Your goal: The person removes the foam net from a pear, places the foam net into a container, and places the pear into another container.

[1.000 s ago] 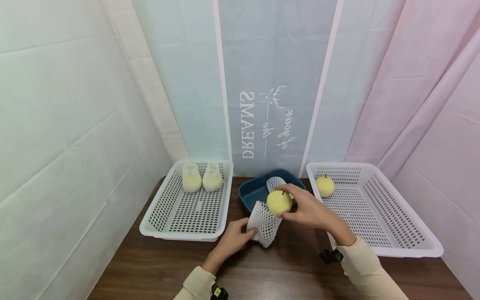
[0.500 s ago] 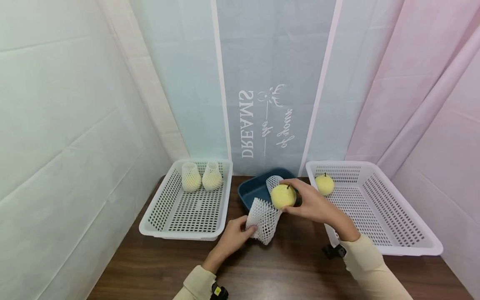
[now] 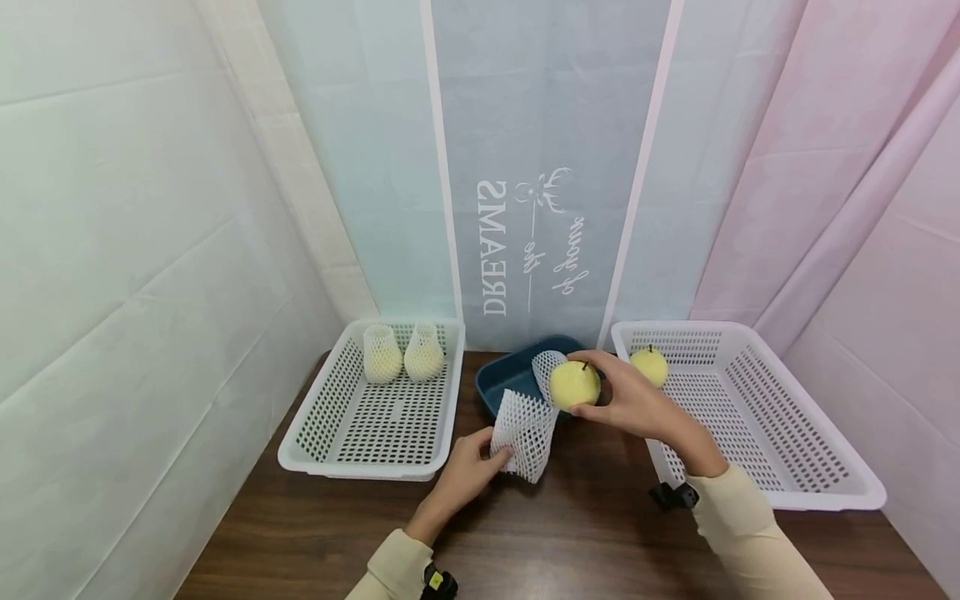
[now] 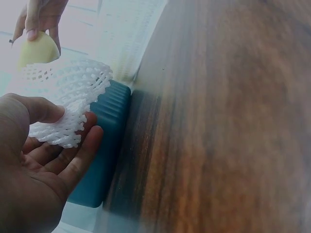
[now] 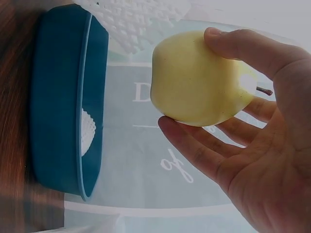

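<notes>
Pear is shifting rightward, away from the foam net, so remaining unwrapped near the blue tray; right hand is grasping it, left hand is pinching the net

Looks like a makeshift tabletop recording booth; home or studio, can't tell. Wood-grain table beneath left hand and right hand. Beyond both, a curtain as backdrop, grey-blue and pink panels, mirrored "DREAMS" print. Pale creased sheet walls off the left hand's side, second pale sheet the right hand's. Black wrist cameras just behind the hands point to recording.
</notes>
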`<action>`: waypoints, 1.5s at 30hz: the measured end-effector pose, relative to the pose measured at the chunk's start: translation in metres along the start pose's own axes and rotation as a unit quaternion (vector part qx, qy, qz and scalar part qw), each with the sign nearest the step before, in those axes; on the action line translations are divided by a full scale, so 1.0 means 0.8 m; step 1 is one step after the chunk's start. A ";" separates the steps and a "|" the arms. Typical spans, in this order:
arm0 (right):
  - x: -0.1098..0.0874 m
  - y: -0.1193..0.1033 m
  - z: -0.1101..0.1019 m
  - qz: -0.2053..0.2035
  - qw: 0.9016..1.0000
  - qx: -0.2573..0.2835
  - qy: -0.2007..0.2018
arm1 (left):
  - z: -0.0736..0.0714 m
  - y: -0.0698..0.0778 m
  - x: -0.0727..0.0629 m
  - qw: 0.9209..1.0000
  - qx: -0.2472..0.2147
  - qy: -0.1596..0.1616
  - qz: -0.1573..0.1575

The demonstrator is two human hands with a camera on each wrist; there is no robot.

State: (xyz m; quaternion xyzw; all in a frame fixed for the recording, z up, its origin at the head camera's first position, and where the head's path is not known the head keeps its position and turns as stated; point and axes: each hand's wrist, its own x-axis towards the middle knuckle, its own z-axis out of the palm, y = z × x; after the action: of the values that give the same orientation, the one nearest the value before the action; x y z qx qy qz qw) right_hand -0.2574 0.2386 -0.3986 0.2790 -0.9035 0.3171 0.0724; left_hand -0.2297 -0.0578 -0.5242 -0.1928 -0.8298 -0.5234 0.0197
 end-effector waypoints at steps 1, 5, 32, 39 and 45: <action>0.000 0.001 -0.001 0.002 1.000 0.002 -0.001 | 0.000 0.000 0.000 1.000 -0.001 0.001 0.000; 0.001 0.005 -0.004 0.007 1.000 0.007 -0.004 | 0.001 0.001 0.001 1.000 -0.008 0.004 -0.001; 0.005 0.019 -0.028 0.003 0.999 -0.005 0.032 | 0.005 0.006 0.017 0.999 -0.029 0.031 0.006; 0.005 0.024 -0.034 0.013 0.999 0.019 0.022 | 0.007 0.008 0.022 0.999 -0.031 0.038 -0.003; 0.005 0.031 -0.037 0.030 0.999 0.020 0.026 | 0.010 0.007 0.026 0.998 -0.037 0.043 -0.009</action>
State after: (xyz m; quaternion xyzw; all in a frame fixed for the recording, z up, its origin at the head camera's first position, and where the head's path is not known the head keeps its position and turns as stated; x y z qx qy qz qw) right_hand -0.2755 0.2707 -0.3872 0.2450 -0.9027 0.3445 0.0803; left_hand -0.2458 -0.0424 -0.5176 -0.1628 -0.8101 -0.5616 0.0436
